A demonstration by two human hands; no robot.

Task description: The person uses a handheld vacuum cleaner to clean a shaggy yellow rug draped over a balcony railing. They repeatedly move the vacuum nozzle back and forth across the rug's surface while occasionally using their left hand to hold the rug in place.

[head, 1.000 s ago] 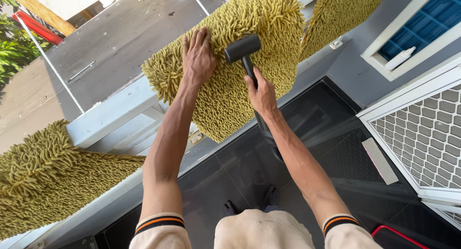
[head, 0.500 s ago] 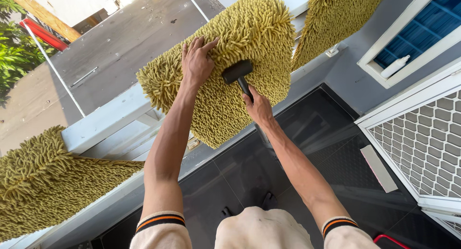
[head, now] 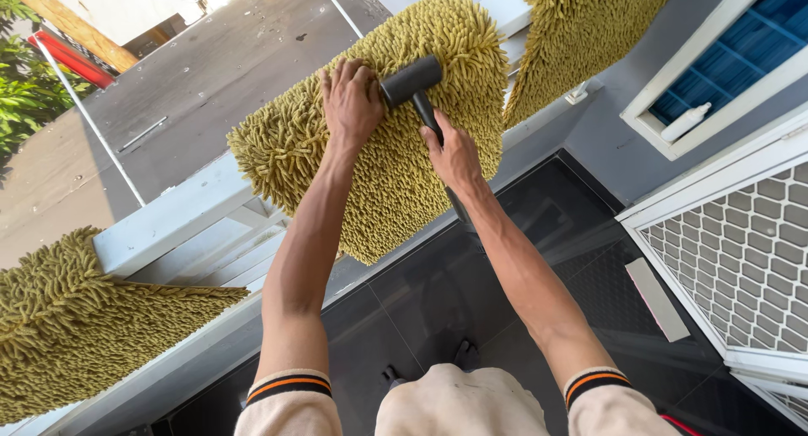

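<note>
While the shaggy yellow mat (head: 396,141) hangs draped over the white railing (head: 168,221), the left hand (head: 352,99) lies flat on its upper part, fingers spread and pressed into the pile — holding nothing, only bearing down on the mat. Just beside it, at about three o'clock, the right hand (head: 454,158) is clamped around the black handle of a rubber mallet (head: 414,87). The mallet's dark cylindrical head sits at the mat's surface, close against the left hand's knuckles; whether it actually touches the pile cannot be told. Both hands stand near each other but apart, with the mallet head between them.

A second yellow mat (head: 80,327) hangs over the same railing at eight o'clock, and a third (head: 581,32) shows at one o'clock. Below the arms lies a dark tiled floor (head: 438,293). At three o'clock stands a white door with honeycomb mesh (head: 741,251), and above it a white bottle (head: 683,123) rests on a window ledge — well apart from the hands.
</note>
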